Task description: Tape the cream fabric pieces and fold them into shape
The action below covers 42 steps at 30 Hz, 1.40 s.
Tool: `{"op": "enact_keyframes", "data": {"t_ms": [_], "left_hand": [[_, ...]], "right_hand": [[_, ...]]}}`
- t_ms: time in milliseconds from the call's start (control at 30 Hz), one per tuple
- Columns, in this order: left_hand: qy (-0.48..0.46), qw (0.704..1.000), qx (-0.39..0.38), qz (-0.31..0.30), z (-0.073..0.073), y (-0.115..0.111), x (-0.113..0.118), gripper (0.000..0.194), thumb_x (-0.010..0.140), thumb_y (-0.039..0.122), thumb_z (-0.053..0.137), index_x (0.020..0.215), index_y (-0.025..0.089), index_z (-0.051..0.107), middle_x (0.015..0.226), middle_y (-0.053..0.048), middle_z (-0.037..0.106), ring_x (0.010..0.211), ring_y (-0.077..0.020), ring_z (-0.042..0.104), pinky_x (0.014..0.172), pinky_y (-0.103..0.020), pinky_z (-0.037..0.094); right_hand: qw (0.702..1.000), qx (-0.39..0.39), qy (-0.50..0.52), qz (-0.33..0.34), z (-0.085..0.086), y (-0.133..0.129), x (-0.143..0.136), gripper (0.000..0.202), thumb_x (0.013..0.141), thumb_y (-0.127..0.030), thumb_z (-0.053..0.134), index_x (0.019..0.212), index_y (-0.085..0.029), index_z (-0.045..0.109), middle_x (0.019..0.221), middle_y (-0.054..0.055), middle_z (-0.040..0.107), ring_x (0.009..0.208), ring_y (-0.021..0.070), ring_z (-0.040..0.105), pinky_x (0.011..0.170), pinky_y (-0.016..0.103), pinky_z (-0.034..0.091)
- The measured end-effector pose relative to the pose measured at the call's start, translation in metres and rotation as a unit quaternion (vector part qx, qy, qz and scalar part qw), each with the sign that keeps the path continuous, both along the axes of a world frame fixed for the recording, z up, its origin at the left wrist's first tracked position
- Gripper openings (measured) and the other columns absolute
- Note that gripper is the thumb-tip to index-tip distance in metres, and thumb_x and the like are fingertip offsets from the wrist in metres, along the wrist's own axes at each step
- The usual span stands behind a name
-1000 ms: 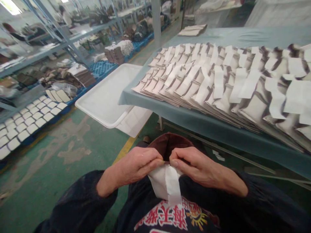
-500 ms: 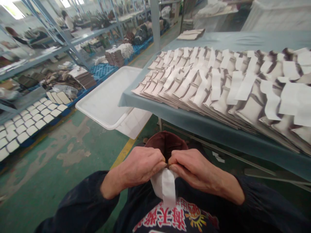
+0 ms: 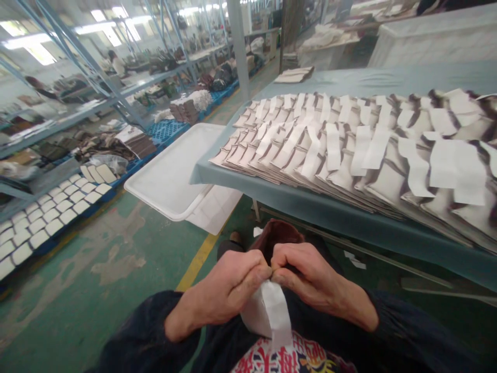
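My left hand (image 3: 236, 280) and my right hand (image 3: 306, 274) meet in front of my body, thumbs and fingers pinched together. Between them they grip the edge of a folded fabric piece, dark reddish-brown (image 3: 274, 233) on the far side and whitish (image 3: 256, 313) on the side toward me. A white paper strip (image 3: 277, 313) hangs down from the pinched spot over my apron. The exact edge in my fingers is hidden. Just beyond, overlapping rows of beige fabric pieces (image 3: 291, 160) with white strips lie on the table.
A blue-green cloth covers the table (image 3: 217, 176) ahead and to the right. A white plastic tub (image 3: 166, 176) stands left of it. Cream pads (image 3: 50, 212) lie on a pallet at far left, near metal shelving (image 3: 112, 98). White scraps (image 3: 355, 259) lie on the floor.
The camera view has tilted up a little, so the scene sits lower. Both hands keep their pinch on the fabric piece, and the white strip's hanging end has swung slightly right.
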<state>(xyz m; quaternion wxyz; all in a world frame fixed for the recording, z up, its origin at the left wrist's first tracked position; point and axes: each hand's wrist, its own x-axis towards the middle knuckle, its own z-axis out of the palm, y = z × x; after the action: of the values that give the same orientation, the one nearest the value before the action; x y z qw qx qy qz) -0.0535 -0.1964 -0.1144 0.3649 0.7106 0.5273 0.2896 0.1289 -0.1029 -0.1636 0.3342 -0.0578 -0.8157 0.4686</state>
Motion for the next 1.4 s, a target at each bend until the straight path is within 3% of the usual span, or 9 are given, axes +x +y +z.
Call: {"op": "enact_keyframes", "data": {"t_ms": [67,167,300,500,700,933,1133,1267,1400], "left_hand": [[-0.176,0.98,-0.07,0.068,-0.008,-0.002,0.011,0.045,0.101,0.051,0.043,0.068,0.021,0.042,0.063,0.006,0.035,0.055,-0.0103,0.032,0.053,-0.025,0.028],[-0.396,0.893,-0.119,0.177,-0.026,-0.002,0.027,0.055,0.087,0.069,0.059,0.066,0.021,0.041,0.056,0.009,0.03,0.047,-0.0069,0.022,0.044,-0.021,0.021],[-0.472,0.839,-0.135,0.235,-0.042,-0.003,0.033,0.059,0.077,0.069,0.071,0.063,0.02,0.042,0.05,0.009,0.035,0.043,-0.0046,0.024,0.041,-0.018,0.021],[-0.403,0.885,-0.142,0.187,-0.041,-0.004,0.004,0.057,0.073,0.067,0.076,0.064,0.017,0.05,0.054,0.007,0.041,0.046,-0.005,0.028,0.044,-0.018,0.023],[-0.193,0.972,-0.1,0.09,-0.013,0.003,-0.016,0.042,0.085,0.05,0.069,0.064,0.015,0.057,0.056,0.006,0.043,0.051,-0.0078,0.033,0.049,-0.021,0.027],[-0.005,0.997,-0.075,0.025,0.014,-0.001,-0.012,0.025,0.085,0.02,0.06,0.063,0.019,0.048,0.058,0.008,0.04,0.053,-0.0074,0.034,0.051,-0.022,0.025],[-0.167,0.98,-0.063,0.092,0.008,-0.015,0.015,0.044,0.089,0.029,0.059,0.057,0.022,0.029,0.053,0.009,0.026,0.048,-0.0066,0.022,0.046,-0.024,0.018],[-0.342,0.919,-0.111,0.16,-0.006,-0.016,0.028,0.061,0.083,0.063,0.067,0.055,0.022,0.03,0.052,0.008,0.027,0.049,-0.0066,0.021,0.046,-0.024,0.018],[-0.424,0.873,-0.133,0.203,-0.022,-0.013,0.029,0.065,0.074,0.067,0.075,0.055,0.022,0.032,0.049,0.009,0.03,0.047,-0.0053,0.021,0.046,-0.024,0.018]], "right_hand": [[0.999,-0.013,0.035,0.005,-0.001,0.001,-0.005,0.038,0.106,-0.045,0.047,0.077,-0.02,0.051,0.066,-0.004,0.051,0.056,0.0094,0.042,0.055,0.023,0.032],[0.998,-0.035,0.055,-0.015,-0.004,0.002,-0.011,0.041,0.106,-0.048,0.047,0.076,-0.021,0.05,0.065,-0.005,0.049,0.055,0.0092,0.041,0.053,0.023,0.032],[0.999,-0.016,0.032,-0.017,-0.005,0.004,-0.011,0.032,0.106,-0.041,0.046,0.083,-0.02,0.053,0.069,-0.004,0.052,0.058,0.0099,0.044,0.056,0.023,0.034],[1.0,-0.003,-0.014,0.013,0.006,0.006,-0.007,0.018,0.102,-0.022,0.047,0.087,-0.02,0.055,0.074,-0.002,0.056,0.063,0.0107,0.048,0.061,0.024,0.037],[0.997,0.066,-0.033,0.007,0.027,0.004,-0.003,0.016,0.101,-0.02,0.049,0.086,-0.02,0.054,0.074,-0.002,0.058,0.062,0.0108,0.049,0.058,0.024,0.035],[0.992,0.102,-0.071,0.027,0.026,0.002,0.0,0.02,0.104,-0.021,0.044,0.088,-0.019,0.057,0.076,0.001,0.061,0.066,0.0126,0.052,0.059,0.025,0.036],[0.998,-0.059,-0.019,0.031,0.008,-0.002,-0.009,0.042,0.102,-0.049,0.054,0.073,-0.02,0.052,0.068,-0.002,0.054,0.059,0.0102,0.045,0.056,0.023,0.035],[0.987,-0.156,-0.025,0.014,-0.005,-0.005,-0.013,0.05,0.096,-0.061,0.058,0.069,-0.02,0.049,0.063,-0.004,0.047,0.056,0.0101,0.04,0.051,0.023,0.033],[0.974,-0.225,-0.033,0.003,-0.02,-0.007,-0.02,0.052,0.092,-0.065,0.059,0.069,-0.02,0.048,0.064,-0.004,0.044,0.057,0.0107,0.038,0.05,0.023,0.033]]}}
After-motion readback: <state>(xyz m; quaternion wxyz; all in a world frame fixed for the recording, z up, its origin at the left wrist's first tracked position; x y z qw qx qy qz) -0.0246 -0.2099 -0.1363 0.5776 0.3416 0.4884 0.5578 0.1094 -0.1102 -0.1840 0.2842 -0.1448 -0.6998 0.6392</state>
